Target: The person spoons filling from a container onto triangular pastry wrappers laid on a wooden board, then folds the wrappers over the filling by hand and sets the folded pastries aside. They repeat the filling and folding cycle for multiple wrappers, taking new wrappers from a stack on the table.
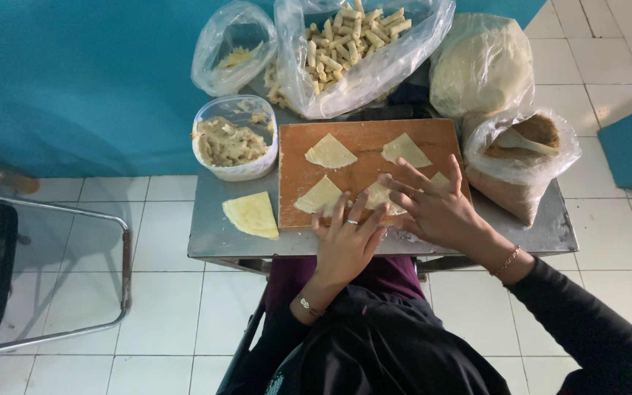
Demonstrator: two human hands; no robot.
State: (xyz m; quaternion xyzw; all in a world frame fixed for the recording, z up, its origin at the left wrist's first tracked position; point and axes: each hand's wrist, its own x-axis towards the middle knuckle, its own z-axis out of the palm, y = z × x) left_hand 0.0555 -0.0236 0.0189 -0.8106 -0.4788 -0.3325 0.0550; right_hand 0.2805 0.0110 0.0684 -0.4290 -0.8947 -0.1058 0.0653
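Observation:
A wooden board (363,139) lies on a small metal table (213,234). On it rest several pale triangular pastry wrappers, such as one wrapper (329,152) at the top left and another wrapper (404,150) at the top right. My left hand (347,238), wearing a ring, lies flat at the board's near edge, fingers spread, touching a wrapper (379,196). My right hand (433,208) hovers with spread fingers over the same wrapper. Neither hand grips anything.
A stack of wrappers (251,214) sits on the table left of the board. A plastic tub of filling (232,139) stands behind it. Bags hold rolled pastries (352,36), pale dough (480,66) and brown powder with a spoon (524,143). A metal chair frame (122,256) stands left.

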